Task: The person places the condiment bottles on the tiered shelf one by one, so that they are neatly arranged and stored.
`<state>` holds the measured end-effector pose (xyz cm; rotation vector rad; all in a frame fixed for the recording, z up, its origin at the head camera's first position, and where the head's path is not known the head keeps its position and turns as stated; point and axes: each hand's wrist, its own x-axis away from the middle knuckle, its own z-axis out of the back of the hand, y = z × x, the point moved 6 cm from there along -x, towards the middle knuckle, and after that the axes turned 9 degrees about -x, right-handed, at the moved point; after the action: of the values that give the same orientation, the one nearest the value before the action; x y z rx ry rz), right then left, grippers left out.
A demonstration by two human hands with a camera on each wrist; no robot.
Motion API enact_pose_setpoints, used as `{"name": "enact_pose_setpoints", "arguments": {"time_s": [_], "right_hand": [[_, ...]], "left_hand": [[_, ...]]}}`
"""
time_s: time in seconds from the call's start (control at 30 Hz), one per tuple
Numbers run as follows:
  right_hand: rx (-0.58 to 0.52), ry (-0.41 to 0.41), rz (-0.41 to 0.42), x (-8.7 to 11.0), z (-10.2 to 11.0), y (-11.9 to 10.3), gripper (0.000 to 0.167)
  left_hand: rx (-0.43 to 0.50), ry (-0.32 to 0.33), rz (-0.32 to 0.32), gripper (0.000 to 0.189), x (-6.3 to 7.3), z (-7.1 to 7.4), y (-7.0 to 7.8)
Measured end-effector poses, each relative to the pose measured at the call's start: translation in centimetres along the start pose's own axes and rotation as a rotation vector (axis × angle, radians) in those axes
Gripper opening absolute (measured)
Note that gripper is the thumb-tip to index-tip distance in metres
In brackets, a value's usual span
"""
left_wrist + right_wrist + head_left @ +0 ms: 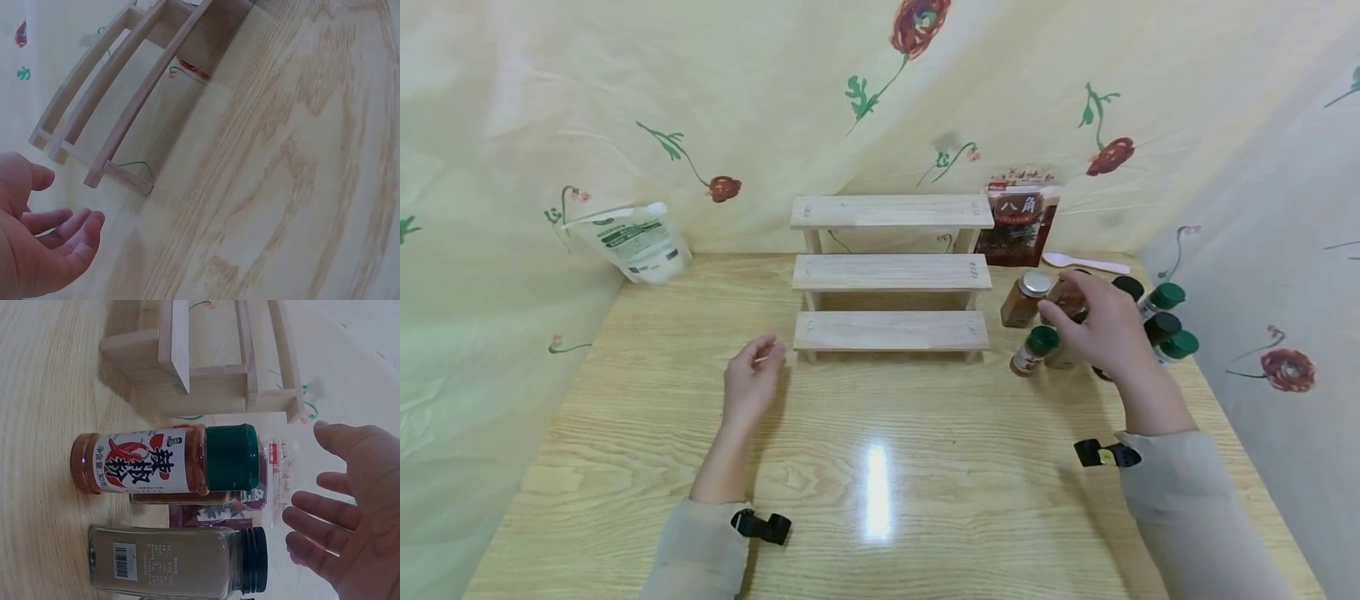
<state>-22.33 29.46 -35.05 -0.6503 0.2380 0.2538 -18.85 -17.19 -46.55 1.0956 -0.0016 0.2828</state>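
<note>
My left hand hovers over the table just left of a three-tier wooden rack, its fingers loosely bent around nothing. In the left wrist view the fingers stay apart from the rack. My right hand is above a group of spice jars, thumb and fingers spread. The right wrist view shows this hand beyond the caps, holding nothing. Nearest are a green-capped chili powder bottle, a black-capped glass jar and a silver-lidded jar. Several jars are partly hidden under the right hand.
A dark red packet leans on the back wall beside the rack, with a pale pink spoon nearby. Green-capped bottles stand at the right edge. A white pouch leans in the back left corner. Flowered cloth covers the walls.
</note>
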Motion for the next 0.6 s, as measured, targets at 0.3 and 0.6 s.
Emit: {"name": "enact_pose_setpoints", "arguments": {"time_s": [0.3, 0.6], "right_hand": [[0.035, -0.066, 0.006, -2.1, -0.7, 0.7, 0.058], [0.066, -0.176, -0.087, -3.5, -1.5, 1.8, 0.062]], "left_hand": [[0.144, -0.052, 0.083, 0.043, -0.9, -1.5, -0.2], [0.24, -0.051, 0.096, 0.035, -1.7, -2.3, -0.4]]}}
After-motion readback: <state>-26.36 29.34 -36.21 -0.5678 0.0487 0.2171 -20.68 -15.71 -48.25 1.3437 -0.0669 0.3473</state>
